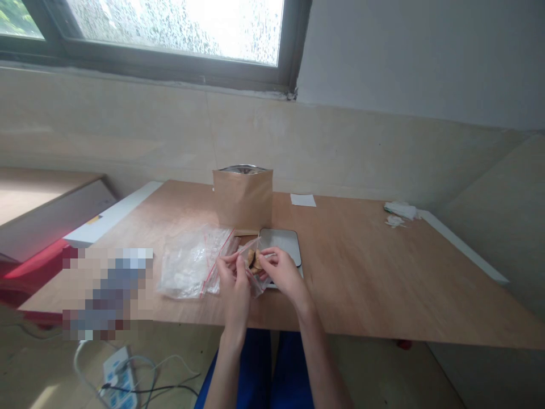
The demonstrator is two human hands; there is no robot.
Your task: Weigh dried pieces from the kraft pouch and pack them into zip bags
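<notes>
My left hand (234, 275) is closed, pinching the edge of a small clear zip bag (256, 291). Brown pieces (252, 261), like dried slices, sit at the bag's mouth; whether they lie fully inside I cannot tell. My right hand (281, 270) is closed with its fingertips against these pieces, though its lower fingers are partly hidden. Beneath the hands is a flat grey-topped scale (286, 243), its front part covered by the right hand. To the left lies a pile of clear zip bags with red seal lines (183, 267). An open brown paper pouch (242, 196) stands upright behind the hands.
The wooden table (361, 272) reaches to the tiled wall. A white paper (303, 200) lies near its back edge, and a white packet (401, 210) with crumpled scraps at the back right. A blurred-out patch covers the left front. On the floor is a power strip (120, 378) with cables.
</notes>
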